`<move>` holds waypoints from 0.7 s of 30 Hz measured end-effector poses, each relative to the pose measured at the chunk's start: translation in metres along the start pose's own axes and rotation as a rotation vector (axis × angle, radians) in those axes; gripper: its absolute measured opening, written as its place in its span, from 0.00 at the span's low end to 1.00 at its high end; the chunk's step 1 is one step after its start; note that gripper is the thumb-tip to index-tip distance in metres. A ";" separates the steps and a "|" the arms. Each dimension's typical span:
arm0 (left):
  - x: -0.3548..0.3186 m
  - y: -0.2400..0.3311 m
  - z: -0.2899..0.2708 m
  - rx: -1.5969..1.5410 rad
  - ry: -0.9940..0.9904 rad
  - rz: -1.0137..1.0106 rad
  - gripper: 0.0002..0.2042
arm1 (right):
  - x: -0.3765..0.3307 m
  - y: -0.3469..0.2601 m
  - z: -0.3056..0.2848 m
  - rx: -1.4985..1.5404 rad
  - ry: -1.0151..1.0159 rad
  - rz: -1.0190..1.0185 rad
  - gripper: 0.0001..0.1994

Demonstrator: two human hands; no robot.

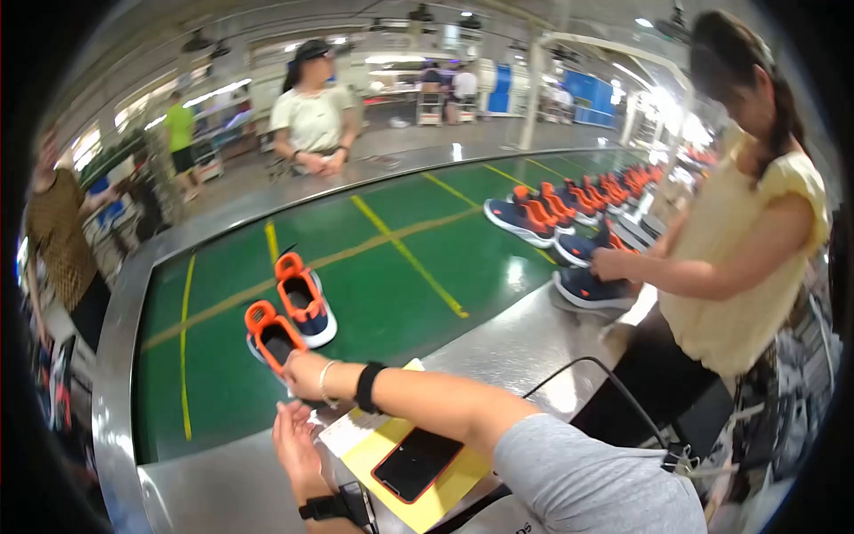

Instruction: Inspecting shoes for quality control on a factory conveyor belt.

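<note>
Two navy sneakers with bright orange collars sit side by side on the green conveyor belt, and the person's right hand is on the closer one, the near sneaker, right at the end facing the person. Can't tell from here if those fingers are actually pinching the upper or just resting on it, since the fingertips are hidden. The left hand is just below, palm turned up, fingers loosely spread with nothing in them, over by the metal edge. The far sneaker is right beside its mate, untouched. If you're handling one of these, imo get the thumb and fingers on opposite sides low down by the white sole, because the soft collar would probably squash or fold. That free left hand is well placed to support the underside, so use both and keep the shoe level. Also, lift clear of the neighbour so nothing scuffs, and watch that right forearm: it reaches over the yellow sheet with the phone on it, so a dropped elbow could easily knock things around.
</note>
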State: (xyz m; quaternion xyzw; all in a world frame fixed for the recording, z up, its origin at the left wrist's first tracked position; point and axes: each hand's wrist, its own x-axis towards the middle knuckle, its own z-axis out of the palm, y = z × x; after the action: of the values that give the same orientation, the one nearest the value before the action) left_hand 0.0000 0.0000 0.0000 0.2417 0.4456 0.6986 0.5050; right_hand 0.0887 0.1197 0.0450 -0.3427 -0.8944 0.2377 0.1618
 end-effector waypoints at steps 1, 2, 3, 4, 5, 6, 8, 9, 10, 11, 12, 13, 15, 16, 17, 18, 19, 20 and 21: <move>0.012 0.012 -0.004 0.003 -0.010 0.016 0.18 | 0.012 -0.003 0.004 0.047 0.133 -0.034 0.06; 0.022 0.022 -0.003 0.009 -0.018 0.036 0.18 | 0.022 -0.005 0.000 0.047 0.179 -0.022 0.06; 0.006 0.006 -0.001 -0.003 0.000 0.010 0.18 | 0.005 0.002 0.010 0.045 0.141 -0.015 0.05; -0.010 -0.008 0.001 -0.031 0.023 -0.025 0.18 | -0.011 0.008 0.016 0.045 0.106 -0.011 0.04; -0.025 -0.019 0.004 -0.058 0.048 -0.057 0.18 | -0.026 0.016 0.019 0.048 0.079 -0.001 0.04; -0.015 -0.012 0.003 -0.058 0.016 -0.031 0.19 | -0.020 0.012 -0.001 0.065 0.130 -0.034 0.04; -0.014 -0.004 0.008 -0.088 0.043 -0.038 0.20 | -0.026 0.010 -0.024 0.099 0.126 -0.086 0.03; -0.015 0.000 0.008 -0.125 0.078 -0.052 0.21 | -0.033 0.002 -0.033 0.103 0.130 -0.087 0.03; -0.012 0.003 0.002 -0.122 0.076 -0.051 0.21 | -0.040 -0.006 -0.041 0.157 0.141 -0.142 0.04; -0.008 0.006 -0.007 -0.180 0.012 -0.086 0.23 | -0.047 -0.014 -0.047 0.210 0.150 -0.197 0.04; -0.006 0.008 -0.010 -0.240 -0.059 -0.119 0.25 | -0.056 -0.019 -0.051 0.215 0.179 -0.242 0.04; -0.004 0.009 -0.012 -0.240 -0.058 -0.119 0.25 | -0.064 -0.024 -0.053 0.181 0.118 -0.294 0.03; -0.001 0.011 -0.014 -0.442 -0.058 -0.197 0.32 | -0.083 -0.036 -0.054 0.180 0.156 -0.347 0.04; -0.001 0.013 -0.017 -0.524 -0.146 -0.240 0.37 | -0.090 -0.040 -0.059 0.166 0.087 -0.356 0.04; -0.003 0.012 -0.016 -0.522 -0.142 -0.241 0.37 | -0.096 -0.046 -0.064 0.171 0.086 -0.356 0.04; -0.012 0.019 -0.006 -0.606 -0.248 -0.142 0.36 | -0.102 -0.052 -0.067 0.194 0.031 -0.384 0.04; -0.019 0.024 -0.003 -0.686 -0.345 -0.039 0.34 | -0.108 -0.057 -0.067 0.225 -0.032 -0.416 0.05; -0.023 0.027 -0.007 -0.764 -0.378 -0.062 0.34 | -0.112 -0.062 -0.066 0.201 -0.072 -0.415 0.05; -0.026 0.029 -0.009 -0.757 -0.344 -0.045 0.34 | -0.117 -0.064 -0.065 0.223 -0.094 -0.435 0.05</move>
State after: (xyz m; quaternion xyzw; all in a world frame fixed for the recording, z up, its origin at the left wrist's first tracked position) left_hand -0.0119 -0.0302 0.0237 0.1424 0.0714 0.7513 0.6404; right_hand 0.1670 0.0172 0.1186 -0.1106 -0.9218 0.3103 0.2042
